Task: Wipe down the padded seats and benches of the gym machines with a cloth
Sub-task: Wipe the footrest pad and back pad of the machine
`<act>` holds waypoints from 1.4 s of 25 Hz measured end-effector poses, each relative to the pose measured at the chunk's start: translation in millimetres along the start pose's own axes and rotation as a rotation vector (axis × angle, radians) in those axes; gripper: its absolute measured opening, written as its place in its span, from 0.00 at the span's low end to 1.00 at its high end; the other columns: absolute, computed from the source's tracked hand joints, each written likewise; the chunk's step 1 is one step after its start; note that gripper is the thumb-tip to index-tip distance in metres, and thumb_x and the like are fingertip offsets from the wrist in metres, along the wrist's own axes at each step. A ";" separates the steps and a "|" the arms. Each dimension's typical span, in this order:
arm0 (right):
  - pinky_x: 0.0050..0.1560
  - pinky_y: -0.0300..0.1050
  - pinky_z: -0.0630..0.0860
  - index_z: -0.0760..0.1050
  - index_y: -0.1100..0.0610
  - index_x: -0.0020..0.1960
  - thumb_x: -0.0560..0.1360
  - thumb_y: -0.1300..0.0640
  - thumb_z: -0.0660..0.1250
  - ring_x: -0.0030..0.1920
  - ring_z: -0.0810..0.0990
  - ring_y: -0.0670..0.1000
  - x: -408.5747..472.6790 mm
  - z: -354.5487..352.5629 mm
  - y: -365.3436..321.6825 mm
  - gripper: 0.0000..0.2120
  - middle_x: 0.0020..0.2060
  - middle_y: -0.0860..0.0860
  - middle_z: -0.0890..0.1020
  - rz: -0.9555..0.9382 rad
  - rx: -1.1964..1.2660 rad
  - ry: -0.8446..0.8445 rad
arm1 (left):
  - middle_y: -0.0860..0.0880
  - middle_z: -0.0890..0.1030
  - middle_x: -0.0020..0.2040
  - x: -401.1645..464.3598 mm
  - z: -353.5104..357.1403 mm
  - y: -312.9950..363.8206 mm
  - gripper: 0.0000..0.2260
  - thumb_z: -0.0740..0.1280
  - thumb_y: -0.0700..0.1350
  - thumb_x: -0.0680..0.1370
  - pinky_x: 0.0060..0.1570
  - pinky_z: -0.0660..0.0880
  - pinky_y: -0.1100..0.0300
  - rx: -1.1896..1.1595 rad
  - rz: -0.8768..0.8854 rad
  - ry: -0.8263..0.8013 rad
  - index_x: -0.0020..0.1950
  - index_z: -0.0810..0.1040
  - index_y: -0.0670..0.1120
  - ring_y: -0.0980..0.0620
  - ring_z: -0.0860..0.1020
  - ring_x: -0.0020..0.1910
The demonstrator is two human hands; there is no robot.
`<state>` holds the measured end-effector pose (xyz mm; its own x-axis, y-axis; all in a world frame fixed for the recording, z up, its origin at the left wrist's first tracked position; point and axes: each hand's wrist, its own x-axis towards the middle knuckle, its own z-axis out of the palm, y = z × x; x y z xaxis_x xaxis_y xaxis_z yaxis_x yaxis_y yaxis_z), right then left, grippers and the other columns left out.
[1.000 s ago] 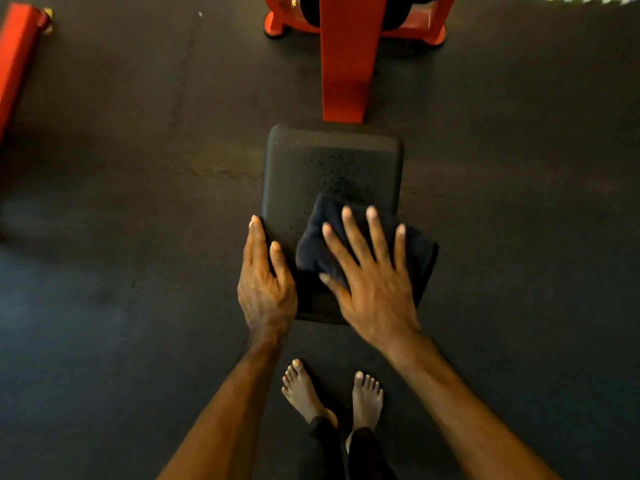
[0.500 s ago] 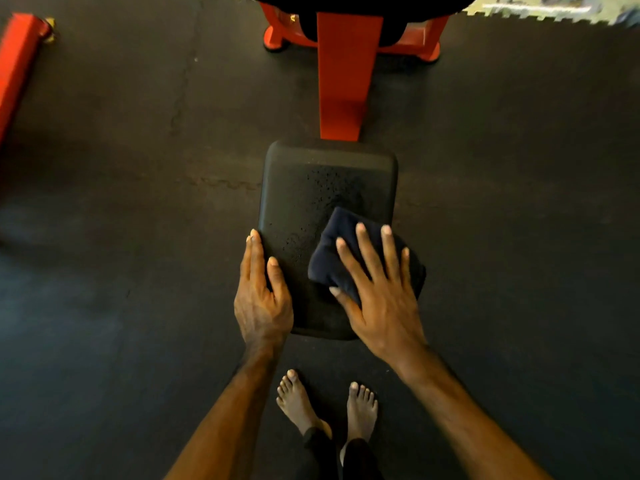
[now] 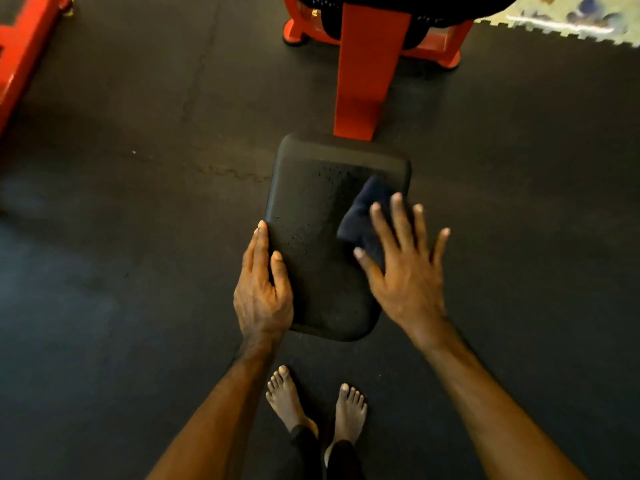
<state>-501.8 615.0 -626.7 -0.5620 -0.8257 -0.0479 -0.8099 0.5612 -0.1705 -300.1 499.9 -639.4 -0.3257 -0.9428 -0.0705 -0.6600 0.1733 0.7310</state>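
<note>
A black padded seat point(image 3: 318, 216) on a red machine post sits in the middle of the view, speckled with droplets on its far half. A dark blue cloth point(image 3: 360, 216) lies bunched on the seat's right side. My right hand point(image 3: 405, 268) presses flat on the cloth with fingers spread and straight; most of the cloth is hidden under it. My left hand point(image 3: 263, 289) rests along the seat's left edge, fingers straight, thumb on the pad's top.
The red post point(image 3: 363, 77) and its red base point(image 3: 433, 50) stand just beyond the seat. Another red frame point(image 3: 24, 53) lies at the far left. Black rubber floor point(image 3: 138, 237) surrounds the seat; a pale puzzle mat point(image 3: 561, 22) shows top right. My bare feet point(image 3: 311, 407) stand below the seat.
My right hand has slid the cloth to the right and farther up the seat, and the cloth has bunched smaller under it. My left hand has stayed on the left edge.
</note>
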 end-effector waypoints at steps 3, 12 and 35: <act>0.77 0.79 0.50 0.48 0.46 0.86 0.83 0.31 0.48 0.85 0.43 0.62 65.2 -5.1 -15.9 0.36 0.86 0.55 0.45 0.174 0.109 0.012 | 0.57 0.64 0.83 -0.2 0.0 -3.2 0.25 0.52 0.58 0.87 0.62 0.60 0.75 0.014 0.005 0.002 0.85 0.57 0.59 0.64 0.66 0.74; 0.73 0.84 0.49 0.49 0.38 0.85 0.80 0.25 0.50 0.84 0.46 0.67 60.8 -6.5 -7.8 0.37 0.86 0.49 0.47 0.132 0.072 0.007 | 0.58 0.64 0.83 0.1 0.0 -3.2 0.25 0.52 0.59 0.86 0.56 0.62 0.77 -0.005 -0.009 -0.001 0.85 0.57 0.61 0.65 0.66 0.72; 0.74 0.81 0.50 0.52 0.43 0.85 0.78 0.22 0.42 0.81 0.55 0.70 165.1 -26.1 -32.1 0.42 0.83 0.55 0.60 0.242 -0.004 -0.188 | 0.57 0.64 0.83 1.5 0.1 -6.4 0.26 0.50 0.60 0.86 0.49 0.63 0.77 -0.028 0.011 -0.015 0.85 0.56 0.60 0.70 0.66 0.67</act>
<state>-572.9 462.1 -603.4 -0.6984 -0.6637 -0.2678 -0.6569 0.7430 -0.1283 -296.5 497.5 -644.2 -0.3425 -0.9367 -0.0723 -0.6373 0.1751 0.7504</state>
